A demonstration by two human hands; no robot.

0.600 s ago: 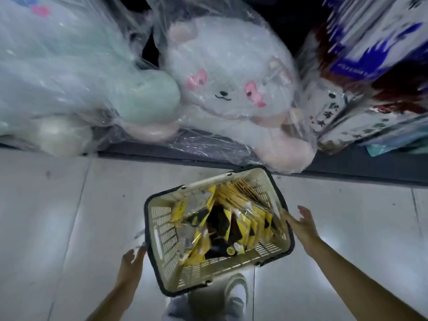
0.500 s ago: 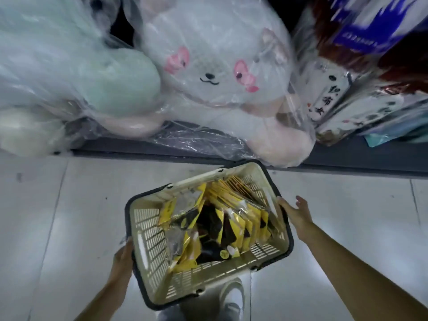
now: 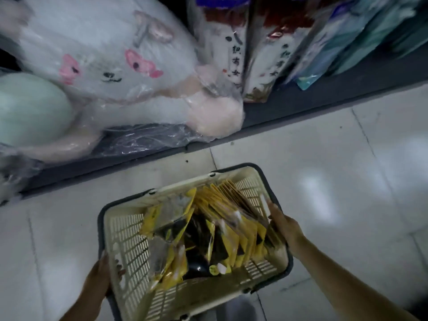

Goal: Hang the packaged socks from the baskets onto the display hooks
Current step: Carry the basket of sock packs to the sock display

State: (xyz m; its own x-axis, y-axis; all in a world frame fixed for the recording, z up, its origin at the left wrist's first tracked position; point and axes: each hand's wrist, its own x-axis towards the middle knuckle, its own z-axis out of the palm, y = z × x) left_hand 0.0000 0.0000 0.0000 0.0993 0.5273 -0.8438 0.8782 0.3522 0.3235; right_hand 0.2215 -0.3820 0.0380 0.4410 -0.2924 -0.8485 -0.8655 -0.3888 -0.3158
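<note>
The basket (image 3: pixel 125 239) is held at both ends over the tiled floor (image 3: pixel 335 181). The left hand (image 3: pixel 99 281) has its fingers (image 3: pixel 120 272) curled over the left rim. The right hand (image 3: pixel 286 227) is laid along the right rim, and through the blur it cannot be told whether its fingers are clamped there. The packaged socks (image 3: pixel 220 228) are all seen inside the basket. None is hung and no display hooks are in view, so the task is judged barely begun. The socks are packed in flat yellow-and-black sleeves under glossy film, stacked loosely on edge. Beyond, a bagged plush toy (image 3: pixel 115 66) is kept on a low shelf (image 3: pixel 301 100).
</note>
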